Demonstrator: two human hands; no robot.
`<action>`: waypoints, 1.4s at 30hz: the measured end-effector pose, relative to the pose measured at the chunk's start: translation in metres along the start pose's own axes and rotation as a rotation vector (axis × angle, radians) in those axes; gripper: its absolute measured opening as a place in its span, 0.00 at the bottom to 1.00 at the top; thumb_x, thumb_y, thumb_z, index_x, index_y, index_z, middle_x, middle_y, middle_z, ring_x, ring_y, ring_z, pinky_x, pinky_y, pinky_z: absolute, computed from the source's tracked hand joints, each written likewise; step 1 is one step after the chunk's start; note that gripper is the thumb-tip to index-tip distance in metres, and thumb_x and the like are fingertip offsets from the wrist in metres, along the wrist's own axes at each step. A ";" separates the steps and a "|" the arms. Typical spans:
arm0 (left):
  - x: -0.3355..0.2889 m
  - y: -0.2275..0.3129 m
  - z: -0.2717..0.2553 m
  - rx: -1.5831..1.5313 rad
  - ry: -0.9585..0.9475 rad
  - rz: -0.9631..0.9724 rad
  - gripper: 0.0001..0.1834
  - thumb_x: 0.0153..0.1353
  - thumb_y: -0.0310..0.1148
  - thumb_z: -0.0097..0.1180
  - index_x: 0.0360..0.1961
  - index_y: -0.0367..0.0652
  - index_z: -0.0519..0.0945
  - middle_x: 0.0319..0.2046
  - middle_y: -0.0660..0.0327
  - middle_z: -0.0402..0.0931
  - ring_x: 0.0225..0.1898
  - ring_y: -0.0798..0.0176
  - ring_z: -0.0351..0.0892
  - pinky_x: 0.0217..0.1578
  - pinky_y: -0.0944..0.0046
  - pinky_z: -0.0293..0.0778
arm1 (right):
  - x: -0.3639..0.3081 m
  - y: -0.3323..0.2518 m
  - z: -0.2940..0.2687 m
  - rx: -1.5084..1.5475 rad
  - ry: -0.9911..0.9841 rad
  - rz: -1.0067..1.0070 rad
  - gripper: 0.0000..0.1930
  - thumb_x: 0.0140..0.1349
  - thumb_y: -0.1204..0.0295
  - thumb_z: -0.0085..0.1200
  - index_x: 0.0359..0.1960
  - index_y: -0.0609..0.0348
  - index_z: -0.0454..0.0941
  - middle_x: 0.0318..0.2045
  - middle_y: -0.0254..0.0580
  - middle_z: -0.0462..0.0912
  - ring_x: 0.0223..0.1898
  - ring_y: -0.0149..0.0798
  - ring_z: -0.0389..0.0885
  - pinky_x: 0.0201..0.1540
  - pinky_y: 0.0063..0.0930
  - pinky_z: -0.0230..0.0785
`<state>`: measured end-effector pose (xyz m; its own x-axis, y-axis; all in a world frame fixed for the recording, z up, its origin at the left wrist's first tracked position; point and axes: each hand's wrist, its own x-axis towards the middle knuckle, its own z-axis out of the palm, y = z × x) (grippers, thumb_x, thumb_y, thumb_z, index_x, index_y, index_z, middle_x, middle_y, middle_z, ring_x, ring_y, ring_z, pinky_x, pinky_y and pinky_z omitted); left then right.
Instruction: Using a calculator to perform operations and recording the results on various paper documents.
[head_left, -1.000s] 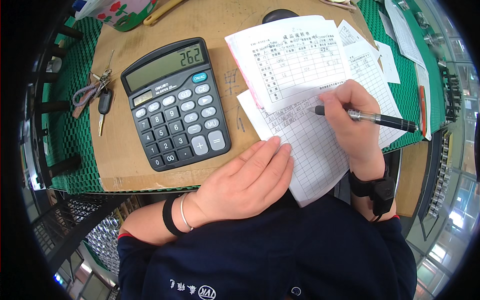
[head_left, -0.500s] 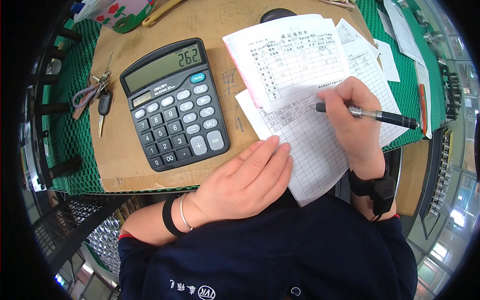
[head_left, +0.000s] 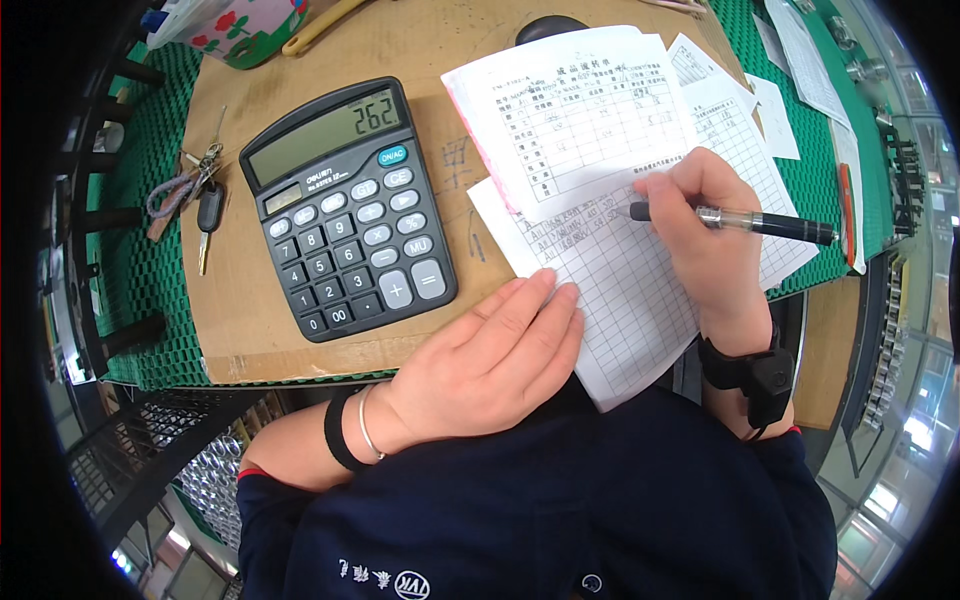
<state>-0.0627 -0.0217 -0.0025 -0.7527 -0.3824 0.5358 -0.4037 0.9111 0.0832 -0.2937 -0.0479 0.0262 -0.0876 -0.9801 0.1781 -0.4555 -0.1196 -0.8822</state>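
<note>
My right hand (head_left: 705,225) is closed around a black pen (head_left: 770,225), its tip resting by the handwritten rows on a gridded sheet (head_left: 630,310). My left hand (head_left: 490,350) lies flat, fingers stretched out, with its fingertips on the left edge of that sheet. A printed form (head_left: 580,120) with handwritten entries and a pink edge covers the upper part of the gridded sheet. Left of the papers, a dark calculator (head_left: 350,210) shows digits on its display.
Keys (head_left: 209,205) lie left of the calculator on a cardboard sheet (head_left: 240,345) over a green mat (head_left: 150,350). A flower-patterned container (head_left: 235,30) and a wooden handle (head_left: 320,27) are at the far left. A black rounded object (head_left: 552,30) sits behind the form. More papers (head_left: 775,115) and a red pen (head_left: 846,215) lie right.
The form and papers have shifted very slightly. My right hand still holds the pen at nearly the same spot, and my left hand has stayed in place.
</note>
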 end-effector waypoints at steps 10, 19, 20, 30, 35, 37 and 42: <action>-0.001 0.001 0.001 -0.018 0.000 -0.020 0.11 0.58 0.31 0.58 0.41 0.41 0.84 0.48 0.58 0.82 0.52 0.55 0.81 0.45 0.65 0.79 | 0.007 0.006 -0.012 0.067 0.084 0.125 0.14 0.63 0.76 0.58 0.20 0.57 0.68 0.18 0.25 0.70 0.23 0.18 0.64 0.25 0.18 0.58; 0.000 -0.001 0.001 -0.023 -0.007 -0.004 0.11 0.58 0.31 0.58 0.41 0.41 0.83 0.48 0.58 0.82 0.52 0.55 0.81 0.45 0.64 0.79 | 0.006 0.011 -0.018 -0.064 -0.042 0.022 0.11 0.65 0.77 0.55 0.24 0.58 0.71 0.23 0.32 0.79 0.26 0.19 0.72 0.31 0.16 0.65; 0.000 -0.001 0.001 -0.023 -0.007 -0.004 0.11 0.58 0.31 0.58 0.41 0.41 0.83 0.48 0.58 0.82 0.52 0.55 0.81 0.45 0.64 0.79 | 0.007 0.013 -0.017 -0.067 -0.028 0.000 0.12 0.64 0.76 0.57 0.22 0.58 0.69 0.21 0.29 0.75 0.24 0.20 0.68 0.28 0.18 0.61; 0.000 0.000 0.002 -0.032 0.000 -0.010 0.11 0.57 0.30 0.58 0.41 0.41 0.83 0.47 0.57 0.82 0.51 0.55 0.81 0.45 0.64 0.80 | 0.006 0.012 -0.011 -0.015 0.045 0.011 0.15 0.63 0.75 0.58 0.21 0.58 0.67 0.18 0.25 0.70 0.22 0.19 0.62 0.24 0.19 0.56; 0.000 0.000 0.001 -0.041 -0.003 -0.013 0.11 0.57 0.30 0.58 0.41 0.40 0.84 0.47 0.57 0.82 0.52 0.54 0.81 0.46 0.63 0.80 | 0.006 0.012 -0.013 -0.007 0.046 0.051 0.15 0.63 0.76 0.58 0.20 0.58 0.67 0.18 0.25 0.69 0.22 0.19 0.62 0.23 0.19 0.56; -0.001 0.000 0.000 -0.040 -0.006 -0.007 0.11 0.57 0.30 0.58 0.40 0.40 0.84 0.47 0.57 0.82 0.51 0.54 0.81 0.45 0.63 0.79 | 0.006 0.011 -0.011 -0.019 0.062 0.061 0.15 0.62 0.76 0.58 0.20 0.58 0.67 0.18 0.25 0.70 0.22 0.19 0.62 0.23 0.19 0.56; 0.001 -0.001 0.001 -0.033 -0.008 -0.001 0.11 0.57 0.30 0.58 0.41 0.40 0.84 0.47 0.57 0.82 0.51 0.54 0.81 0.45 0.63 0.79 | 0.005 0.012 -0.011 -0.050 0.059 -0.007 0.15 0.62 0.76 0.57 0.20 0.58 0.66 0.18 0.25 0.70 0.22 0.19 0.62 0.23 0.19 0.56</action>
<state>-0.0632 -0.0229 -0.0027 -0.7564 -0.3843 0.5293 -0.3871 0.9153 0.1113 -0.3096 -0.0526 0.0218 -0.1351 -0.9681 0.2109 -0.5001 -0.1171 -0.8580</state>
